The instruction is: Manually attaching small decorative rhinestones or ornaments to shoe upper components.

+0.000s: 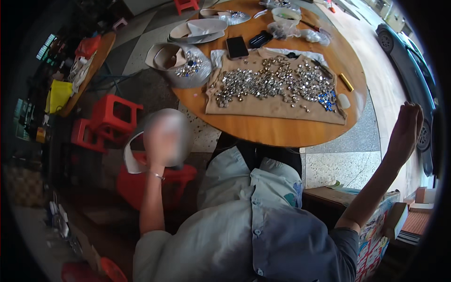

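Off the table's left side, my left hand (161, 143) grips a silver-grey shoe upper (134, 155) with a pale curved edge. Blur hides the fingers and the middle of that piece. My right hand (408, 124) is raised far to the right, beyond the table, its fingers pinched together; whatever may be between them is too small to see. On a tan cloth (277, 112) many clear rhinestones (253, 84) are spread, with blue stones (327, 101) at the near right corner. A similar shoe upper (199, 75), decorated with stones, rests at the table's left edge.
More uppers (197, 31) lie along the left rim of the round wooden table (263, 134). A phone (237, 47), a black case (260, 39), a bowl (286, 16) and a gold tube (346, 82) share it. Red stools (112, 113) stand left, a box (329, 196) right.
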`<move>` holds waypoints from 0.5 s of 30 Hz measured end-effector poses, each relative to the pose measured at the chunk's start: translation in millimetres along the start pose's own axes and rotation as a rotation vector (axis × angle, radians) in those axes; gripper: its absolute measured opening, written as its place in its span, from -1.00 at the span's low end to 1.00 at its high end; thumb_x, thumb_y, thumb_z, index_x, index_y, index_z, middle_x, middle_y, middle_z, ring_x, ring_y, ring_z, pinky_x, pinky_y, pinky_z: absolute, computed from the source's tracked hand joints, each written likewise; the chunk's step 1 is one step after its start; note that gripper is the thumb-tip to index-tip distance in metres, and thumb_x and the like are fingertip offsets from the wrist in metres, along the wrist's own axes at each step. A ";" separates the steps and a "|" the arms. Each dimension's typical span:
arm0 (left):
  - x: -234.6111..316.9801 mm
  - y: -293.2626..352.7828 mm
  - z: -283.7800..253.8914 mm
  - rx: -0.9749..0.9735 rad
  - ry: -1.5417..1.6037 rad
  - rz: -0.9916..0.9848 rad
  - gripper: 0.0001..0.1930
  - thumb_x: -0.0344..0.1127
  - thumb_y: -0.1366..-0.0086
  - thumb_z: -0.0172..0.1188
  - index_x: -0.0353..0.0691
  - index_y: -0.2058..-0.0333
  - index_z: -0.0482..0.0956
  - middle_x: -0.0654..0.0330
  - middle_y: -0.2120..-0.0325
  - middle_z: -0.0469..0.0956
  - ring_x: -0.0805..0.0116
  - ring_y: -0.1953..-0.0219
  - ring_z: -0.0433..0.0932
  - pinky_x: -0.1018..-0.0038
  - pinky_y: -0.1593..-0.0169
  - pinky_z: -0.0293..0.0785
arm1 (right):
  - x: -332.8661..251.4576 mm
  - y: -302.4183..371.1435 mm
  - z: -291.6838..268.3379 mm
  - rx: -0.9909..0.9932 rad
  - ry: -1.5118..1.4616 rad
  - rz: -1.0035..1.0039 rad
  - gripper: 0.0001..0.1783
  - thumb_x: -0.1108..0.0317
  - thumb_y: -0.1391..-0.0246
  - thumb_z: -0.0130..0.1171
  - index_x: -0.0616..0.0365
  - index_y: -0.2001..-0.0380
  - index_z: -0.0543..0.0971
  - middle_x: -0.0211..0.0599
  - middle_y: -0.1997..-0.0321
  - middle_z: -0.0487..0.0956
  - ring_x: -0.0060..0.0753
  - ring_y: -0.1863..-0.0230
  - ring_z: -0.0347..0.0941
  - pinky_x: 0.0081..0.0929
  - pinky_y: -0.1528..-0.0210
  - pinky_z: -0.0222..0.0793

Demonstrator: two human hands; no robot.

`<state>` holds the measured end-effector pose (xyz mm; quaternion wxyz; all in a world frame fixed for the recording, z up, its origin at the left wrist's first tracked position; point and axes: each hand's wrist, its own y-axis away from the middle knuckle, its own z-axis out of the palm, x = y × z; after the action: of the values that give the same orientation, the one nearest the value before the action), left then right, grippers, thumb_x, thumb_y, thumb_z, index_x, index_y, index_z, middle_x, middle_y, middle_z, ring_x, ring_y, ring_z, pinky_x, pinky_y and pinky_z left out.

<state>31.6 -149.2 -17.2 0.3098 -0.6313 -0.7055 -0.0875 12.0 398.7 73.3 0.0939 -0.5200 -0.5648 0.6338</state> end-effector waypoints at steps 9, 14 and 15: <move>102.7 5.1 10.6 -0.453 0.984 -0.045 -0.65 -0.48 -0.09 0.22 -0.28 0.11 0.40 0.27 0.30 0.46 0.56 0.28 0.44 0.63 0.19 0.37 | -163.4 126.0 139.8 -0.866 -0.391 -0.316 -0.62 0.56 0.37 0.24 0.03 0.33 0.58 -0.34 0.54 0.28 -0.30 0.49 0.22 -0.42 0.47 0.15; 101.9 9.6 5.4 -0.592 1.244 -0.198 -0.61 -0.53 -0.08 0.22 -0.30 0.08 0.36 0.28 0.26 0.45 0.59 0.24 0.43 0.66 0.15 0.36 | -161.2 133.6 143.9 -0.840 -0.381 -0.272 -0.61 0.59 0.34 0.25 0.05 0.30 0.57 -0.37 0.62 0.21 -0.35 0.58 0.19 -0.44 0.57 0.12; 99.5 9.4 6.6 -0.621 1.277 -0.188 -0.60 -0.53 -0.08 0.22 -0.30 0.08 0.36 0.28 0.25 0.45 0.59 0.22 0.43 0.66 0.14 0.36 | -161.3 133.8 143.9 -0.843 -0.385 -0.271 -0.61 0.59 0.34 0.25 0.05 0.30 0.57 -0.37 0.62 0.21 -0.35 0.58 0.19 -0.44 0.57 0.12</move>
<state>37.3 -60.8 29.5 0.4593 -0.4525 -0.3804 -0.6630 35.8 149.7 27.9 -0.1496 -0.3077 -0.8422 0.4166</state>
